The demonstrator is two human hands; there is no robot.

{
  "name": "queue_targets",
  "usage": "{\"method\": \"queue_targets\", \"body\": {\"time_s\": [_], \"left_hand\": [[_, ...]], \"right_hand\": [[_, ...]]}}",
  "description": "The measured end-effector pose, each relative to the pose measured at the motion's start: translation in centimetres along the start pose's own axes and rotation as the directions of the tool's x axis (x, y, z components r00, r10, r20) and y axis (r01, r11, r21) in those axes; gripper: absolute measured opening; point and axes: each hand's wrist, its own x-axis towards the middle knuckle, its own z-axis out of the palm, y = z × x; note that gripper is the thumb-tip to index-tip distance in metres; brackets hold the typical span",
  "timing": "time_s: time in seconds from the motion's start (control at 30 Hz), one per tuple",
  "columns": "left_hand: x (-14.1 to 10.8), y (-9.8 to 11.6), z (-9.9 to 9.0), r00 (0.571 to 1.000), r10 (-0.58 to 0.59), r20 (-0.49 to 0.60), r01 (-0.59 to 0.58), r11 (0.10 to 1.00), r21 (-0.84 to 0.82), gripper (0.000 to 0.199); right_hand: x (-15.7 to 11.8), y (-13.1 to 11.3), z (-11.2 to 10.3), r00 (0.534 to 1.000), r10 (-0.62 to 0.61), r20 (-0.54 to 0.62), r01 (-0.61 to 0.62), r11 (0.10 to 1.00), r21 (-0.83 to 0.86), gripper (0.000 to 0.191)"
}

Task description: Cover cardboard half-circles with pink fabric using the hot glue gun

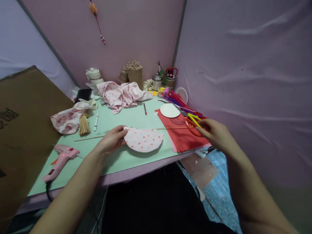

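My left hand (114, 140) pinches the left corner of a half-round piece of pink flower-print fabric (143, 139), its straight edge facing away from me. The piece is held over the front part of the table. On the right, my right hand (214, 131) has its fingers closed on the orange and yellow handles of a pair of scissors (194, 119). The blades point away and left, over a white oval disc (170, 110). Beneath them lie red sheets (187, 139). A thin stick (174, 128) runs behind the fabric and across the red sheets.
A pink glue gun (62, 159) lies at the left by a large cardboard sheet (31, 130). A stick bundle (84, 125), a white marker (96, 122), a red pen (145, 109) and crumpled print fabric (122, 94) lie behind. Twine (135, 73) and colourful pipe cleaners (179, 99) stand farther back.
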Motion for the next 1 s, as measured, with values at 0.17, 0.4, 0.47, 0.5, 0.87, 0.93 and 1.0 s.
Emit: {"method": "queue_targets", "body": {"time_s": [0.17,0.4,0.47,0.5,0.87,0.93,1.0], "left_hand": [[-2.1,-1.7,0.8,1.0,0.0,0.003,0.0,0.992,-0.123,0.032],[-4.1,-3.9,1.9,0.994,-0.086,-0.067,0.071,0.978,-0.198,0.019],[-3.6,-3.4,1.5,0.991,-0.069,-0.114,0.044,0.978,-0.205,0.015],[-3.2,-2.9,1.3,0.989,-0.058,-0.139,0.028,0.978,-0.208,0.013],[2.2,0.6,0.6,0.977,-0.027,-0.212,0.009,0.996,-0.088,0.011],[2.3,0.1,0.5,0.978,-0.02,-0.206,0.012,0.999,-0.041,0.01],[2.2,-0.5,-0.1,0.977,-0.018,-0.21,0.019,1.0,0.001,0.004]], "right_hand": [[11.6,-5.4,6.7,0.908,-0.349,0.234,0.371,0.927,-0.057,0.024],[16.5,-10.0,14.6,0.857,-0.407,0.317,0.43,0.903,-0.005,0.021],[15.7,-9.7,14.3,0.868,-0.405,0.288,0.423,0.906,-0.001,0.028],[15.1,-9.4,13.7,0.874,-0.408,0.265,0.42,0.908,0.013,0.032],[6.8,-10.2,10.4,0.688,-0.684,0.241,0.605,0.725,0.331,0.104],[6.5,-10.4,11.8,0.712,-0.653,0.256,0.576,0.753,0.318,0.1],[6.5,-10.3,12.8,0.729,-0.634,0.257,0.552,0.767,0.327,0.098]]}}
